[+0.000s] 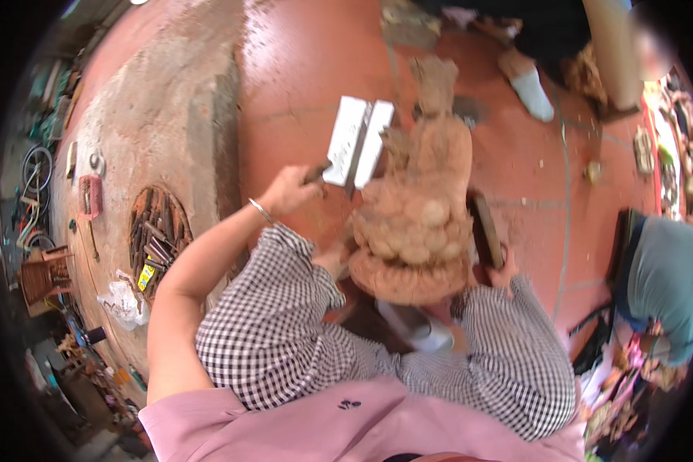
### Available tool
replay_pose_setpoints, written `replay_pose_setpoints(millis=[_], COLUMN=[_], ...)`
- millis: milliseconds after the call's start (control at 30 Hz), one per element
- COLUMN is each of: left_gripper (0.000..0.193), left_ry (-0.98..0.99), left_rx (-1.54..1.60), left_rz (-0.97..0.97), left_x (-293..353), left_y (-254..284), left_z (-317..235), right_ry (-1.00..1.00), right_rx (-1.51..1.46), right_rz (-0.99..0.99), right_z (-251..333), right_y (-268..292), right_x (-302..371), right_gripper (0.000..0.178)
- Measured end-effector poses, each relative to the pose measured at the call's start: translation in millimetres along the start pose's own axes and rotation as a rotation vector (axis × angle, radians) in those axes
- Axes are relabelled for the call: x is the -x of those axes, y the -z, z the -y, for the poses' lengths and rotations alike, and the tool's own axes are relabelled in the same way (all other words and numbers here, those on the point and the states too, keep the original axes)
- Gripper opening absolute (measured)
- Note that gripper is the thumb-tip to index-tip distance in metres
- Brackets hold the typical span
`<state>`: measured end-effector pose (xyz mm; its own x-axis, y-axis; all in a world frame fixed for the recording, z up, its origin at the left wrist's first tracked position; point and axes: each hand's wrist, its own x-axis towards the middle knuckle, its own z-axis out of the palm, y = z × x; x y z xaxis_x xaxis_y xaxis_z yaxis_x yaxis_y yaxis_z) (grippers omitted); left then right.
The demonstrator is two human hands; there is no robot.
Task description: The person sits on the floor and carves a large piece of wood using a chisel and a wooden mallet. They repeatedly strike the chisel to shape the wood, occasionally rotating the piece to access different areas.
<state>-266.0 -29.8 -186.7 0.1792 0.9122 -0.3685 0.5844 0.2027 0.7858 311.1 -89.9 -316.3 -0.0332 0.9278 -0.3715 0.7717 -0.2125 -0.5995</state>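
My left hand (290, 191), a bracelet at its wrist, reaches forward past my left knee. Its fingers are closed round a short brown handle (316, 171), whose far end meets the edge of a white sheet (346, 138) with dark marks. Across the sheet lies a narrow dark strip (358, 154). Between my legs is a carved reddish-brown figure (443, 158) on a rounded, petalled base (408, 279). Beside its right side leans a dark slab (483, 229), with bare skin at its near end; whether that is my foot I cannot make out. I see no right arm or hand.
Dark sticks fill a round basket (162, 223) on a raised concrete ledge (215, 131) to the left, near a plastic bag (123, 300). Another person's socked foot (533, 94) rests on the red tiles at the far right. Teal cloth (666, 285) lies at right.
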Motion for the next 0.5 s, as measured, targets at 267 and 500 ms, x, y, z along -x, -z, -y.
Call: replay_pose_setpoints(millis=[267, 500], left_gripper=[0.020, 0.018], left_ry=[0.004, 0.027], left_rx=[-0.048, -0.128], left_rz=[-0.141, -0.116], left_x=[0.6, -1.6], left_y=[3.3, 1.0], left_z=[-6.2, -10.6], right_ry=[-0.180, -0.172], right_rx=[-0.049, -0.060], right_rz=[0.094, 0.088], right_z=[87.3, 81.6], right_y=[10.4, 4.7], right_x=[11.6, 12.4], right_gripper=[0.063, 0.067])
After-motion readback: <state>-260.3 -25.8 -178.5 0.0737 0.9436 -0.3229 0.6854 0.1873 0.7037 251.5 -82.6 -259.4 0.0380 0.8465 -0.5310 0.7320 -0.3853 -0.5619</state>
